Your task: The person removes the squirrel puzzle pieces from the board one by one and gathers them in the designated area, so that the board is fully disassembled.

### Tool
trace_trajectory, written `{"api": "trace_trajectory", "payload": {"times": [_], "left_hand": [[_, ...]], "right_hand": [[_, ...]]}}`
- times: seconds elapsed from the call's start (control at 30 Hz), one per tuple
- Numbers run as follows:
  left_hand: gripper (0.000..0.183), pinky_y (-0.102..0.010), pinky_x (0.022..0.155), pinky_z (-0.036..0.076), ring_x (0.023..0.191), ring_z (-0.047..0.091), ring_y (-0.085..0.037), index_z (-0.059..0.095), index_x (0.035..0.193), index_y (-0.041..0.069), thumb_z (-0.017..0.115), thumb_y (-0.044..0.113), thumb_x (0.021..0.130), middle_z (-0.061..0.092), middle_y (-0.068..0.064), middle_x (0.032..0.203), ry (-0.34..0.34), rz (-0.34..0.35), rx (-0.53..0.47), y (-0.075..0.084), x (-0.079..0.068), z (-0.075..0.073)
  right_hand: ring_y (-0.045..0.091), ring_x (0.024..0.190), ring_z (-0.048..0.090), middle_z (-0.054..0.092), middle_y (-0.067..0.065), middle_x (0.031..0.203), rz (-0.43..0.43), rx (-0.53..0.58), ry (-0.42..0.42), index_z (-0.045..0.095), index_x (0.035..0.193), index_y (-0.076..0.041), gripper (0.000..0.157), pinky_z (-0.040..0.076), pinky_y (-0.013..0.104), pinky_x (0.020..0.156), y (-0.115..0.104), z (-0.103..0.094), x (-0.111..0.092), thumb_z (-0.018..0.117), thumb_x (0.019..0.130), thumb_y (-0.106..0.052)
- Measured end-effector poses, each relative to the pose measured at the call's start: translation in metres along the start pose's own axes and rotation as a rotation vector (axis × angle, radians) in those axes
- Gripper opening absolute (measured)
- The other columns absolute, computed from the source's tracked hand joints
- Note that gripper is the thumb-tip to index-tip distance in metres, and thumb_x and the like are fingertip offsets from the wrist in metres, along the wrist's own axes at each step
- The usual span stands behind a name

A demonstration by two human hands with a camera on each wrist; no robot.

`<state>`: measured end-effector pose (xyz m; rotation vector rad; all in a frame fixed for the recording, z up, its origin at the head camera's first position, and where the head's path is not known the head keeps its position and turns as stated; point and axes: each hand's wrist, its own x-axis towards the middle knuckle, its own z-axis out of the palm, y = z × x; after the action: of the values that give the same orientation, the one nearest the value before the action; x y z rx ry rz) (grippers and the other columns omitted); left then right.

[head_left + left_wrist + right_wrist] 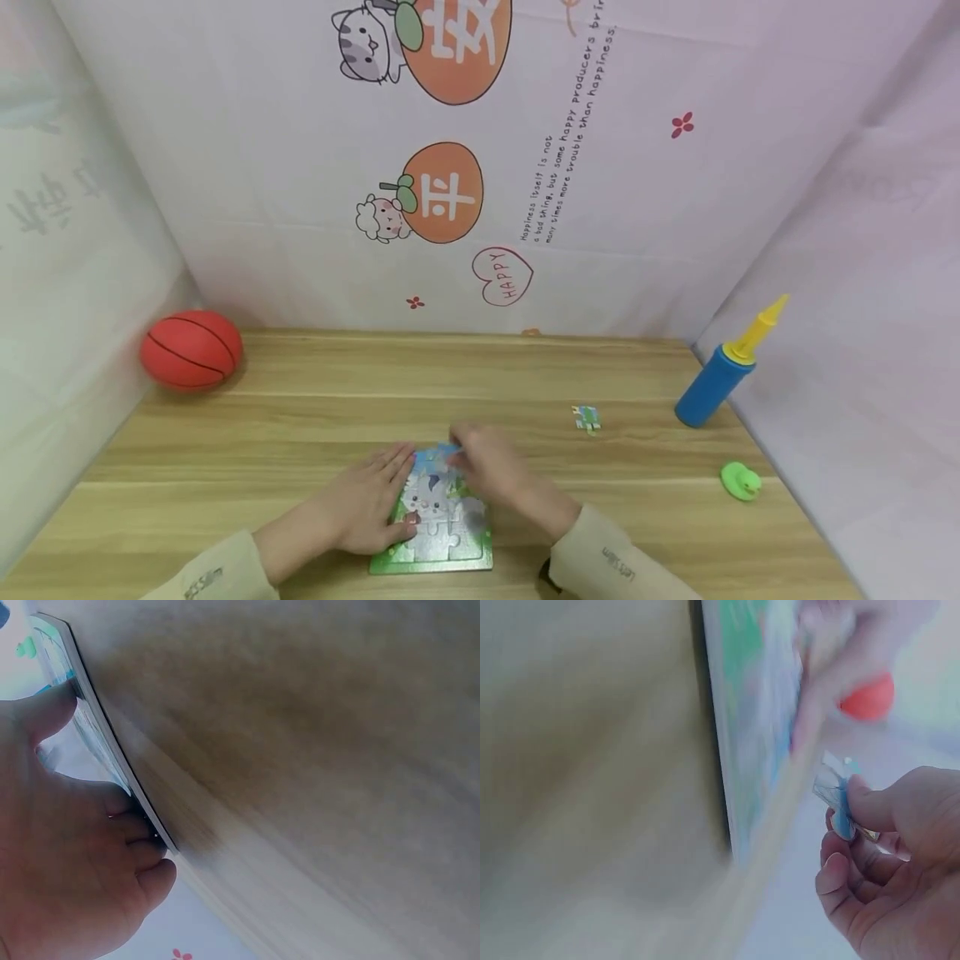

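A jigsaw puzzle (431, 546) with a green border and a grey-white cartoon animal lies flat at the table's near middle. My left hand (367, 504) rests on its left side, the thumb on the picture and the fingers along the upper left edge. In the left wrist view, the left hand (75, 840) touches the board's rim. Above the puzzle's upper right part, my right hand (491, 471) pinches a puzzle piece (840, 814) between thumb and fingers, plainest in the right wrist view. The spot under the right hand is partly hidden.
Another puzzle piece (587, 417) lies on the wooden table (315, 417), right of the puzzle. A blue and yellow hand pump (712, 387) stands at the right, with a green toy duck (741, 482) nearer. A red ball (192, 351) sits at the back left. Fabric walls (300, 208) enclose the table.
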<state>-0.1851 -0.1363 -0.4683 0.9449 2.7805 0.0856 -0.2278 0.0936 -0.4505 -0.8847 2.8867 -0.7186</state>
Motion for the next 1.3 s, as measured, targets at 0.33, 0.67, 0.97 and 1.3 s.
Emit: {"api": "trace_trajectory", "payload": {"times": [0.33,0.67,0.97,1.3], "left_hand": [[0.095,-0.050,0.132,0.031,0.161,0.028,-0.037,0.032,0.159,-0.005,0.053,0.065,0.098,0.026,-0.023,0.171,-0.007,-0.015,-0.004,-0.003,-0.002,-0.001],[0.093,-0.049,0.132,0.031,0.162,0.026,-0.035,0.031,0.160,-0.004,0.052,0.064,0.099,0.025,-0.022,0.172,-0.021,-0.011,-0.012,-0.003,-0.002,0.003],[0.094,-0.050,0.132,0.029,0.163,0.024,-0.034,0.029,0.161,-0.003,0.050,0.065,0.100,0.023,-0.020,0.173,-0.029,-0.006,-0.030,-0.002,-0.001,0.001],[0.094,-0.050,0.132,0.030,0.162,0.024,-0.035,0.030,0.160,-0.004,0.052,0.064,0.099,0.023,-0.021,0.173,-0.021,-0.004,-0.031,-0.002,-0.001,0.001]], "right_hand": [[0.024,0.087,0.070,0.075,0.011,0.097,0.090,-0.030,0.106,0.070,0.097,-0.006,0.005,0.061,0.038,0.077,0.093,-0.064,0.004,0.067,0.097,-0.001],[0.011,0.078,0.057,0.072,0.005,0.090,0.108,-0.002,-0.046,0.074,0.101,-0.005,0.010,0.051,0.029,0.070,0.141,-0.067,-0.008,0.066,0.098,-0.001],[0.021,0.093,0.067,0.075,0.010,0.103,0.221,-0.100,-0.051,0.076,0.106,-0.004,0.013,0.060,0.044,0.086,0.147,-0.059,-0.006,0.066,0.098,-0.003],[0.021,0.090,0.065,0.068,0.008,0.101,0.257,-0.165,-0.055,0.074,0.104,-0.005,0.009,0.061,0.042,0.086,0.150,-0.048,-0.004,0.069,0.096,-0.005]]}}
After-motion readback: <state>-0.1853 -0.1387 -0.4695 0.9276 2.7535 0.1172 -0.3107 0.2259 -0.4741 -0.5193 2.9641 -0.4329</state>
